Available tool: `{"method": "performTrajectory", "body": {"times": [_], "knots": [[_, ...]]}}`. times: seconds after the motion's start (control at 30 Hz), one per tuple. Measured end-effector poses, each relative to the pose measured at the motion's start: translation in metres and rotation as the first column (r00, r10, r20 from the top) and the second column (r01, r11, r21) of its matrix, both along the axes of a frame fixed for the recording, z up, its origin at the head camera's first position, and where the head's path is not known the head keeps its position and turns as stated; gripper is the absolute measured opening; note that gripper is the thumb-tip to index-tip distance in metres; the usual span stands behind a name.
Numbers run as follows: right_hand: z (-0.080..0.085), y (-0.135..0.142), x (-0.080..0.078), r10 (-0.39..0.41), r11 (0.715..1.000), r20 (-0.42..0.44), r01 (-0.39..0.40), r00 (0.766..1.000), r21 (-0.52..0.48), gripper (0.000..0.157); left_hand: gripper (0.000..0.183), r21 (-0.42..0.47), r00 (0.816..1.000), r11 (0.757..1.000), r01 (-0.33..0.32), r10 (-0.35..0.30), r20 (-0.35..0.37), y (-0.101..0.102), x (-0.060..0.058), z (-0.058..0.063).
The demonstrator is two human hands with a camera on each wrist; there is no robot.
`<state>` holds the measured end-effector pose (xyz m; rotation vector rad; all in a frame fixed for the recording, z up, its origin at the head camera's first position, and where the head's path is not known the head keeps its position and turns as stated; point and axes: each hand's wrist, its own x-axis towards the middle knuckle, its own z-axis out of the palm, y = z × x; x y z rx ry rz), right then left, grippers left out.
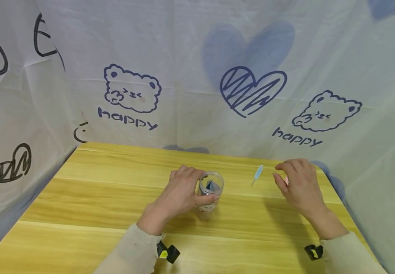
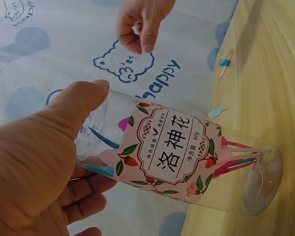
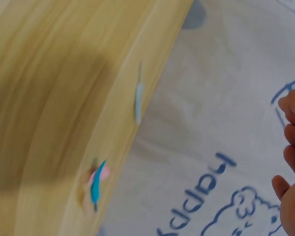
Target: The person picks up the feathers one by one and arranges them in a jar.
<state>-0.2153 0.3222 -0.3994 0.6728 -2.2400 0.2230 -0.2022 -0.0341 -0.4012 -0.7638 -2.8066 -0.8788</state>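
Note:
My left hand [image 1: 178, 190] grips a clear jar [image 2: 231, 191] near its uncovered mouth, thumb on one side and fingers on the other. A pink floral label [image 2: 169, 152] wraps the jar, and pink and blue slender pieces show inside. In the head view, my right hand [image 1: 301, 186] hovers over the table's right side with bent fingers and nothing visible in them. Left of it lies a light blue piece [image 1: 258, 172] with a thin stem. Beyond, the right wrist view shows a teal piece [image 3: 95, 187] lying against a pink one [image 3: 104, 172]; the right hand partly hides these in the head view.
The wooden table [image 1: 91, 198] ends at a white cloth [image 1: 183, 114] printed with hearts, bears and words, hanging behind and at both sides. A black wrist camera [image 1: 168, 253] is strapped at the left sleeve, another [image 1: 314, 252] at the right.

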Motion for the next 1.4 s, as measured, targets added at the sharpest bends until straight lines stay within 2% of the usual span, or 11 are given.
{"method": "performTrajectory", "body": {"times": [0.3,0.53,0.73,0.97,1.07,1.27,1.4], "knots": [[-0.011,0.039,-0.001,-0.052,0.999,-0.032,0.052,0.998,-0.016,0.019,0.074,-0.003,1.0,1.0,-0.008,0.008,0.005,0.0,0.0,-0.001],[-0.018,0.064,0.0,-0.109,0.994,0.001,0.109,0.994,-0.029,0.018,0.076,-0.016,1.0,1.0,-0.01,0.01,0.009,0.0,0.0,-0.001],[-0.023,0.076,0.0,-0.161,0.987,0.015,0.161,0.987,-0.027,0.018,0.075,-0.012,1.0,1.0,-0.013,0.013,0.0,0.001,0.001,-0.001],[-0.035,0.078,-0.008,-0.119,0.993,-0.03,0.119,0.992,-0.005,0.021,0.075,-0.001,1.0,1.0,-0.013,0.013,0.0,0.001,0.001,-0.002],[-0.041,0.075,-0.014,-0.107,0.994,-0.021,0.107,0.994,0.001,0.02,0.075,0.001,1.0,1.0,-0.013,0.013,0.0,0.001,0.001,-0.002],[-0.052,0.056,-0.022,-0.143,0.99,0.074,0.142,0.987,0.015,0.019,0.075,0.004,1.0,1.0,-0.009,0.009,-0.003,0.001,0.0,-0.003],[-0.059,0.042,-0.026,-0.189,0.982,0.193,0.183,0.963,0.05,0.018,0.076,0.001,1.0,1.0,-0.006,0.006,0.001,0.001,0.0,-0.004]]}}
